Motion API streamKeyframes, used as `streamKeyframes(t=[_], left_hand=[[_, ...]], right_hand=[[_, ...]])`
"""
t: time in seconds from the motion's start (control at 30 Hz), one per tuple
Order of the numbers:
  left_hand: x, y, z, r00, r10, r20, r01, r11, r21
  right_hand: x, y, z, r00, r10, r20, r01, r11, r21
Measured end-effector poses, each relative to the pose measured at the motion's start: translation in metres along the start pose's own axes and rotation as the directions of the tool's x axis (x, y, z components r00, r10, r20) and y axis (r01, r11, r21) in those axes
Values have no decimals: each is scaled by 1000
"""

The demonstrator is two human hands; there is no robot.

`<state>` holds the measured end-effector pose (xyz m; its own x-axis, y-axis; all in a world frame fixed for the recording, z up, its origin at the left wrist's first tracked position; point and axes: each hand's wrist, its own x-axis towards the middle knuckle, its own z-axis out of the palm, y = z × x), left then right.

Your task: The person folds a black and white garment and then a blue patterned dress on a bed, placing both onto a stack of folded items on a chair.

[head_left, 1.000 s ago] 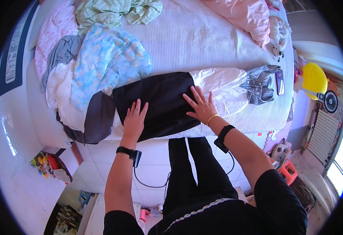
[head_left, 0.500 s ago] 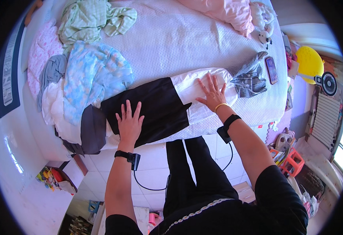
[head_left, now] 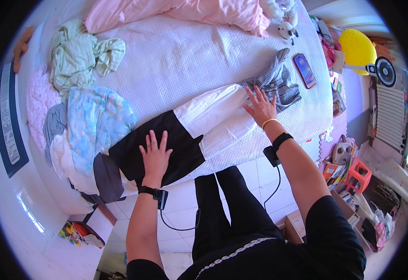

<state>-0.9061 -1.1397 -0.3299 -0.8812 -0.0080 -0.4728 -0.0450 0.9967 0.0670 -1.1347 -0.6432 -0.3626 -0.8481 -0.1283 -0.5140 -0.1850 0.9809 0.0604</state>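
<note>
A black-and-white garment lies flat along the near edge of the bed, its black part (head_left: 178, 147) to the left and its white part (head_left: 213, 109) to the right. My left hand (head_left: 155, 156) rests on the black part with fingers spread. At the right end of the white part is my right hand (head_left: 263, 109), fingers apart and palm down, where the white cloth meets a grey checked garment (head_left: 283, 86). Neither hand grips anything. The right hand covers some of that meeting edge.
Left of the garment lie a blue tie-dye cloth (head_left: 99, 123), a green checked cloth (head_left: 73, 58) and a dark grey cloth (head_left: 107, 177). A phone (head_left: 304, 71) sits near the bed's right side. Pink bedding (head_left: 190, 11) and a plush toy (head_left: 287, 31) are at the far side.
My right hand has slid right along the white part to its end by the checked garment. My left hand stays on the black part. The whole view has shifted and turned a little.
</note>
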Motion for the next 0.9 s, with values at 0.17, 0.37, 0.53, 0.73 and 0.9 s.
streamKeyframes(t=[0.17, 0.37, 0.53, 0.73, 0.9], left_hand=[[48, 50, -18, 982, 186, 21, -186, 983, 0], [89, 71, -31, 964, 253, 74, -253, 967, -12], [86, 77, -35, 951, 279, 134, -276, 960, -39], [94, 60, -18, 940, 315, 130, -317, 948, -8], [89, 52, -15, 940, 316, 129, -315, 949, -27]], right_hand=[[25, 28, -7, 977, -3, -211, 42, 982, 183], [61, 75, -23, 971, -3, -239, 30, 993, 110], [87, 116, -33, 971, 5, -237, -1, 1000, 18], [138, 141, -46, 958, -12, -286, 4, 1000, -28], [166, 142, -47, 962, -30, -272, 35, 999, 15]])
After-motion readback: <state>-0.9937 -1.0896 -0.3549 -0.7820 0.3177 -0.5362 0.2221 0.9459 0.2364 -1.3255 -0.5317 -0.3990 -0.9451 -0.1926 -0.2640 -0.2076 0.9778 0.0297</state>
